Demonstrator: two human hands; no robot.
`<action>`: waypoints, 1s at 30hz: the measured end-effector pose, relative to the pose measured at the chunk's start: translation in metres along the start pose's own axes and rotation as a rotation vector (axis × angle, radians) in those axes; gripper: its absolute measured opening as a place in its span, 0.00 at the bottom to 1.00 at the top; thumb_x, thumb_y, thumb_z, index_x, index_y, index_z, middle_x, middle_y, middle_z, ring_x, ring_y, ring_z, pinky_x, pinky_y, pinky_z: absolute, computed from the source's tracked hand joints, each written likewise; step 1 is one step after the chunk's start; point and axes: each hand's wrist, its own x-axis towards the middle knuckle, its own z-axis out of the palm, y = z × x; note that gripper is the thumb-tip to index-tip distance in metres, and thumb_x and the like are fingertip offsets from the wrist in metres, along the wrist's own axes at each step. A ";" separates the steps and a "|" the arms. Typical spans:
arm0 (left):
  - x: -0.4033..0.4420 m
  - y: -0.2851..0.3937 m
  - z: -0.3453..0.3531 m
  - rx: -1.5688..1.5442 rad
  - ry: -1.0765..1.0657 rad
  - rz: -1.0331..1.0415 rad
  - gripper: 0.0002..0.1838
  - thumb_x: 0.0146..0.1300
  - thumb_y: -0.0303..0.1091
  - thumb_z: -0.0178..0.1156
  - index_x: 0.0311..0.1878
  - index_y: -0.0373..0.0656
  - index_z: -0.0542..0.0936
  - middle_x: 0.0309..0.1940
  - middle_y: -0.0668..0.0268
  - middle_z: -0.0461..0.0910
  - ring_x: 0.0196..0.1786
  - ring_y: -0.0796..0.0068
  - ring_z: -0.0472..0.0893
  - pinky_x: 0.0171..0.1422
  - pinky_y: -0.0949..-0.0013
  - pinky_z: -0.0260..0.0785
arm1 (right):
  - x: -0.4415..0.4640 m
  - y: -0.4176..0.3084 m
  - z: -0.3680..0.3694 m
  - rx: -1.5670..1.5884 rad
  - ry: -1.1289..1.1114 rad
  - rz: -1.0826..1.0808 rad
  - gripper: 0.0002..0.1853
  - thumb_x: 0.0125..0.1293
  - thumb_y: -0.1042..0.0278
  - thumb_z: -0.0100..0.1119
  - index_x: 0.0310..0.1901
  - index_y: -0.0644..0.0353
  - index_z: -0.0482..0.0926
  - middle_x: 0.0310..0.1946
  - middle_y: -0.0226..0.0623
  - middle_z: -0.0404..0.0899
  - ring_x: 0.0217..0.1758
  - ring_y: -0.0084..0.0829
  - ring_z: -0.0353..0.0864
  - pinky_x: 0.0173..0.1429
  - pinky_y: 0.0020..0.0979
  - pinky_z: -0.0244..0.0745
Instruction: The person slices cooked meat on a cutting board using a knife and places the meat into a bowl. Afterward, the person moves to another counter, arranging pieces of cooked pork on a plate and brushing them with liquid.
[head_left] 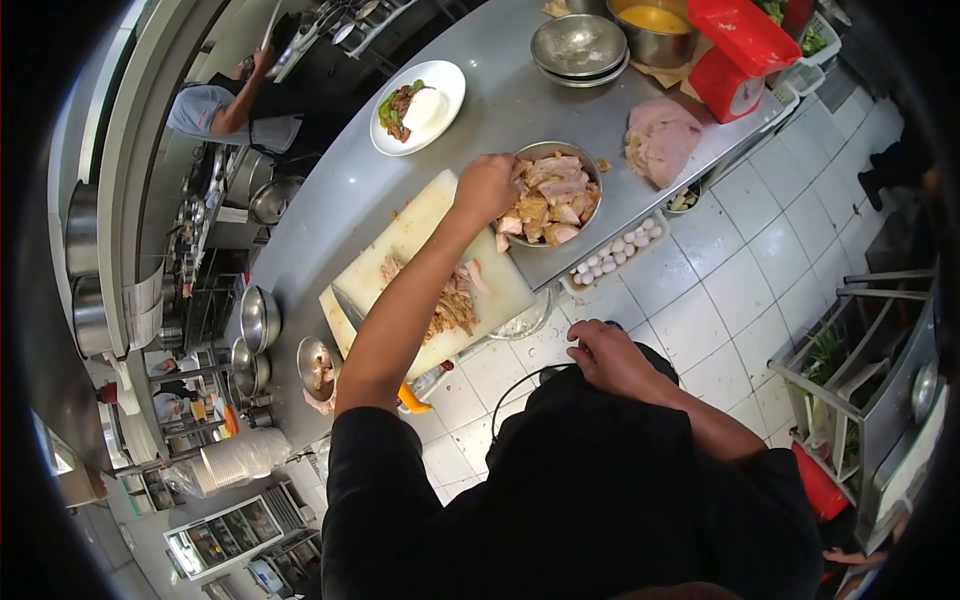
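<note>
My left hand reaches across the cutting board to the rim of a metal bowl, its fingers curled and partly hidden there. Cooked meat chunks fill the bowl. What those fingers grip, I cannot make out. On the white board lies shredded meat, partly behind my forearm. A knife blade rests at the board's left end. My right hand hovers before my body, fingers loosely bent and apart, holding nothing.
Sliced ham and a red scale stand on the counter's right. Farther back are a plated dish and stacked metal plates. Eggs sit below the counter edge. Another person works across the counter.
</note>
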 end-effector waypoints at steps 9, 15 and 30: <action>-0.030 -0.017 -0.026 -0.884 0.109 -0.472 0.15 0.57 0.26 0.64 0.48 0.32 0.81 0.35 0.61 0.84 0.33 0.74 0.83 0.39 0.71 0.77 | 0.003 -0.010 0.011 0.013 -0.022 0.000 0.09 0.62 0.74 0.61 0.43 0.64 0.76 0.36 0.50 0.80 0.37 0.47 0.81 0.43 0.41 0.76; -0.146 -0.031 -0.082 -1.261 0.398 -0.612 0.14 0.57 0.23 0.65 0.47 0.31 0.80 0.37 0.62 0.84 0.34 0.78 0.82 0.41 0.73 0.77 | 0.019 -0.036 0.043 0.078 -0.159 -0.009 0.10 0.63 0.72 0.60 0.44 0.63 0.75 0.38 0.51 0.78 0.40 0.51 0.80 0.46 0.46 0.74; -0.436 -0.135 -0.034 -0.919 0.774 -0.764 0.07 0.54 0.22 0.63 0.37 0.33 0.80 0.27 0.64 0.82 0.31 0.75 0.81 0.37 0.74 0.73 | 0.084 -0.141 0.271 -0.505 -0.132 -0.337 0.28 0.57 0.59 0.67 0.52 0.67 0.67 0.43 0.60 0.73 0.37 0.57 0.79 0.46 0.48 0.75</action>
